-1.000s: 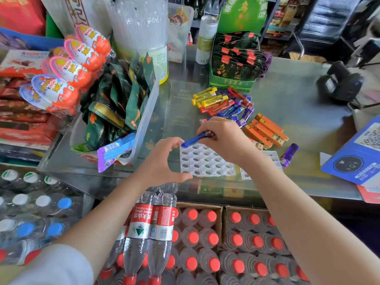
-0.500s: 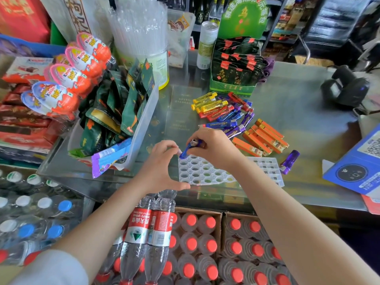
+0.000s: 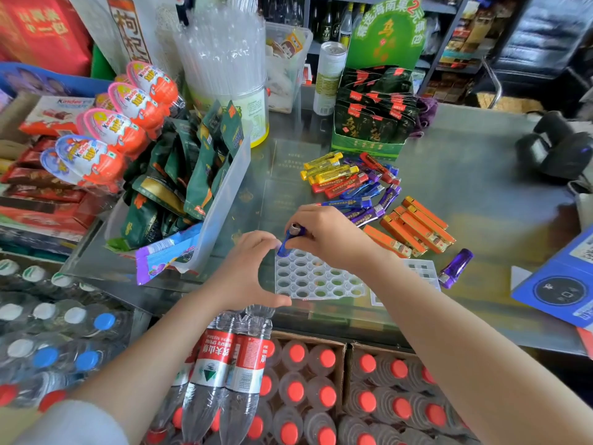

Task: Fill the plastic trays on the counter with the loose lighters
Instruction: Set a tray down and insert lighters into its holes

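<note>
The step in hand is seating the first lighter. The right hand pinches a blue lighter near its metal top and holds it tilted, its lower end at a hole in the far left corner of the plastic tray, which lies at the near edge of the counter. The left hand steadies that tray, fingers curled against its left edge and thumb along the near side. Every hole that shows looks empty. A second tray lies just right of the first, partly hidden by the right forearm.

The next move, as I judge it, calls for bringing the lighter upright and pressing it down into the hole while the left hand keeps the tray from sliding. After that comes a reach to the far right for the loose lighters, with the orange lighters beside them and a purple lighter lying apart.
</note>
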Tool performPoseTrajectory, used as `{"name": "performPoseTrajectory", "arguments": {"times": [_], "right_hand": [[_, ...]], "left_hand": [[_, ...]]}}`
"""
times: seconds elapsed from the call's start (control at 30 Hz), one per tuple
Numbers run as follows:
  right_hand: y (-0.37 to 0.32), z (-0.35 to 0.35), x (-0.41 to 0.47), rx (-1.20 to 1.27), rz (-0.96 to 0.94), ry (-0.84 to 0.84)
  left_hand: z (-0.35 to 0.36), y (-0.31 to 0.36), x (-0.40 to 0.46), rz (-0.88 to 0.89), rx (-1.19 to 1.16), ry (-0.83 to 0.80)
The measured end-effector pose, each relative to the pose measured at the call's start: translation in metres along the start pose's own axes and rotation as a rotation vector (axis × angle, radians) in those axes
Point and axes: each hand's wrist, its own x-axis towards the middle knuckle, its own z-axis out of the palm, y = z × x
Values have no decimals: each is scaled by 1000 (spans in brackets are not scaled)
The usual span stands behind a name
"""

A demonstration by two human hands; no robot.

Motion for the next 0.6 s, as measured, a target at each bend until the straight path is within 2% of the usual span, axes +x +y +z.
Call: {"name": "performPoseTrajectory", "arguments": {"times": [0.1,0.2,0.33,0.4,0.5,0.6], "right_hand": [[-7,8,7,-104,-43,-65],[-4,14,6,-50,52,59],[16,3,-14,100,181,141],[29,-3,-23,131,286,294],[53,-7,-26,-55,477,489],[69,-8,-22,-129,578,444]], "left_hand": [[0,0,1,-10,-18,-14],[0,-1,1,-4,-40,-22],[0,-5,4,34,-40,64],[-3,-5,7,24,-34,64],[-7,-3,12,9,-73,27],[-10,-3,13,-72,-162,-35]]}}
